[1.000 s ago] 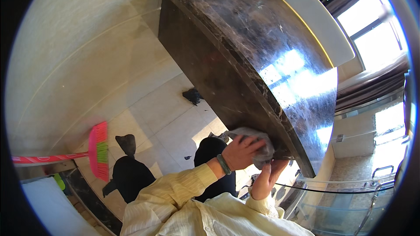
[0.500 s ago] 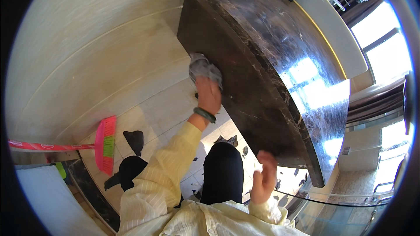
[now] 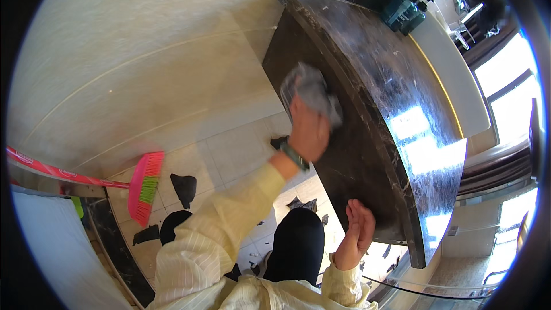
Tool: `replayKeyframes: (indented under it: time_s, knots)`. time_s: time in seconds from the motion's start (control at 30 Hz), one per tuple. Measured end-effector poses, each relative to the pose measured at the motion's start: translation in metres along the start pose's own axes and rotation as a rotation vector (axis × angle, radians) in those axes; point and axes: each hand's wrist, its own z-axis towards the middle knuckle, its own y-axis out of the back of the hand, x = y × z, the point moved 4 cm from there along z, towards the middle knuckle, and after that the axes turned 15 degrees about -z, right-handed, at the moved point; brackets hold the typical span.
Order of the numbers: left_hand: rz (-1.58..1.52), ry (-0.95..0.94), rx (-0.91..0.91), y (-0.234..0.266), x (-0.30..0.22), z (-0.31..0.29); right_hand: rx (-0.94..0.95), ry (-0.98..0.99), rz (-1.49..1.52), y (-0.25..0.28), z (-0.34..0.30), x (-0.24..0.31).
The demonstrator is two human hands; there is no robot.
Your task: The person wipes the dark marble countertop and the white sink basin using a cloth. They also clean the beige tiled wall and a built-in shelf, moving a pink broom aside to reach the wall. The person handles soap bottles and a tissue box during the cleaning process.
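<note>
My left hand presses a crumpled grey cloth against the dark marble front panel of a counter. The cloth is bunched under the fingers and slightly blurred by motion. A dark bracelet circles that wrist. Lower down, near the bottom end of the same panel, my right hand is raised with its fingers stretched and nothing in it. Whether it touches the panel I cannot tell.
Dark pump bottles stand on the glossy marble countertop beside a white basin. A pink and green broom leans at the left. Several dark scraps lie on the tiled floor. A glass edge curves at the lower right.
My left hand has moved the cloth from the panel's outer edge further onto its face. My right hand has turned and its fingers have straightened. The view has shifted slightly.
</note>
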Motion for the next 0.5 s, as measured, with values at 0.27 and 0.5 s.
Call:
replayKeyframes:
  time_s: [0.27, 0.5]
  knots:
    - [0.399, -0.061, -0.119, 0.028, 0.09, 0.033, -0.006, -0.02, -0.036, -0.003, 0.001, 0.007]
    - [-0.021, 0.029, -0.261, 0.022, 0.048, 0.048, -0.001, -0.015, -0.119, 0.002, -0.002, -0.003]
